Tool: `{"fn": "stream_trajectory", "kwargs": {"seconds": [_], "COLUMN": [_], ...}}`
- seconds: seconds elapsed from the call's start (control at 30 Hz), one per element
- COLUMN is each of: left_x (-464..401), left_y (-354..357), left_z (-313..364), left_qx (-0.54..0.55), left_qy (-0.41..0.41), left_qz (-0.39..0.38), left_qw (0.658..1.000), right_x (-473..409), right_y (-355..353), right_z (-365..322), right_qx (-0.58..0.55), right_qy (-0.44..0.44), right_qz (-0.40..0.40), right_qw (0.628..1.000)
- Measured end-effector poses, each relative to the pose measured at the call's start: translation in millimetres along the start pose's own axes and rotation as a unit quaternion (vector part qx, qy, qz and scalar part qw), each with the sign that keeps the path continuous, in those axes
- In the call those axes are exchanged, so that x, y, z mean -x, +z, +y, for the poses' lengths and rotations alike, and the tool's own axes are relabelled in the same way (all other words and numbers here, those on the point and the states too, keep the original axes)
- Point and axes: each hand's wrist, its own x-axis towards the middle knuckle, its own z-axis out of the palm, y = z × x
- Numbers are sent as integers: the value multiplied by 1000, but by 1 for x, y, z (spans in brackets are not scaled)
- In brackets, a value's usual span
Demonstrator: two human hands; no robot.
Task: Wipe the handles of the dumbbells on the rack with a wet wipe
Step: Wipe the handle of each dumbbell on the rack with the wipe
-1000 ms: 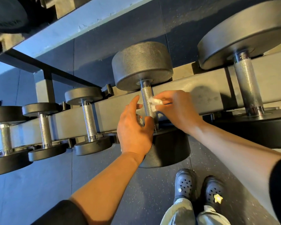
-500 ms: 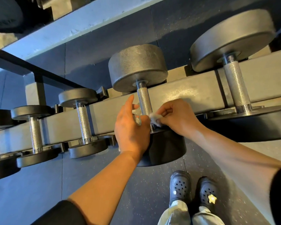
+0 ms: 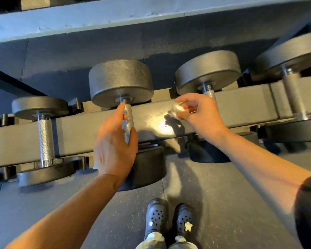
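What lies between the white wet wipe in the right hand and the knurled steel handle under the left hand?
Head view: only bare grey rack beam separates the white wet wipe from the knurled steel handle.

Left hand (image 3: pixel 115 146) extended with fingers straight; right hand (image 3: pixel 201 114) raised, fingers pinched together.
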Motion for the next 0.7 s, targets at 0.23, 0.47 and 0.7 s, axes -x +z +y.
{"fn": "stream_trajectory", "kwargs": {"seconds": [0.23,0.47,0.7], "left_x": [0,9,11], "left_y": [25,74,81], "left_z": [63,88,75], "left_qx": [122,195,241], "left_qy": [55,61,38], "left_qz": [4,-84,-206], "left_qw": [991,975,948], "right_x": [-9,-27,-29], "right_y": [-58,-62,-63], "right_z": [7,23,22], "right_qx": [127,306,446], "right_qy": [-70,-169,-219], "right_qz": [56,78,5], "right_qw": [988,934,868]}}
